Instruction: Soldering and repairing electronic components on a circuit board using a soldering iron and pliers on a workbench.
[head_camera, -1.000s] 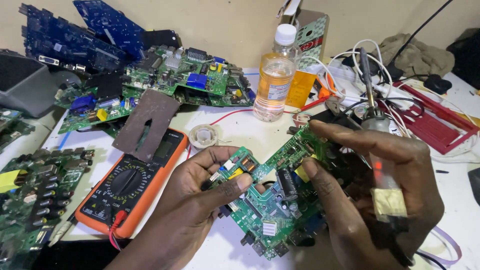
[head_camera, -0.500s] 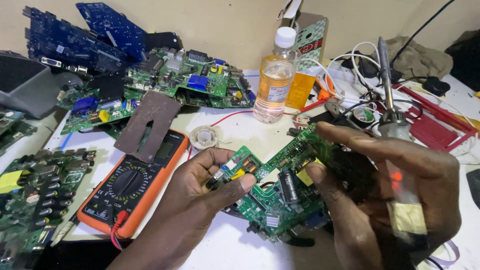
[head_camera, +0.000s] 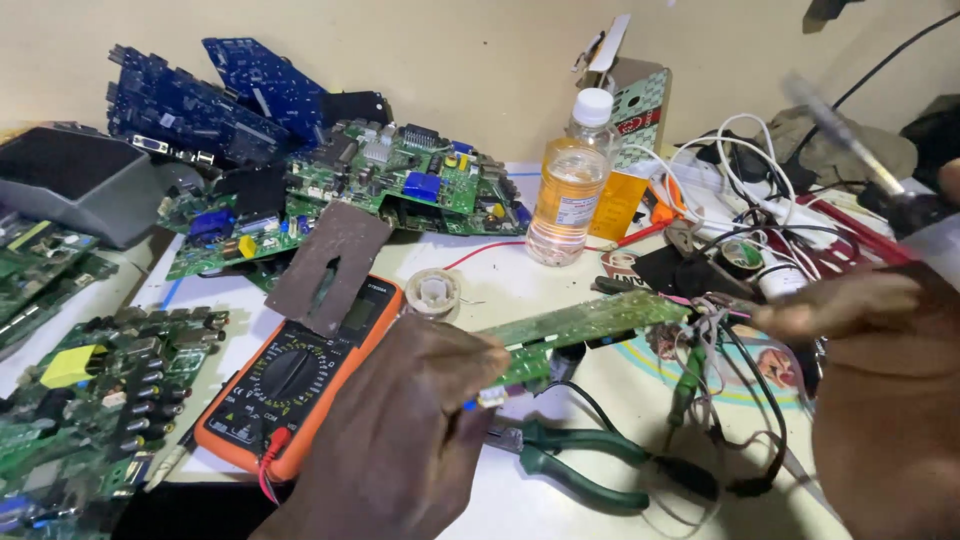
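My left hand (head_camera: 400, 440) grips the near end of a green circuit board (head_camera: 585, 322), holding it almost edge-on above the table. Loose wires (head_camera: 700, 340) hang from the board's far end. My right hand (head_camera: 880, 390) is at the right edge, off the board, closed around a soldering iron (head_camera: 850, 140) whose blurred tip points up and to the left. Green-handled pliers (head_camera: 580, 468) lie on the table under the board.
An orange multimeter (head_camera: 300, 385) with a brown board piece (head_camera: 330, 262) on it lies left of my hand. Nearby are a solder spool (head_camera: 433, 293), a bottle of amber liquid (head_camera: 568, 190), a pile of circuit boards (head_camera: 400, 175), and tangled cables (head_camera: 745, 185).
The board has turned from facing me to nearly edge-on. My right hand has let go of it and moved right with the soldering iron. The pliers underneath have come into view.
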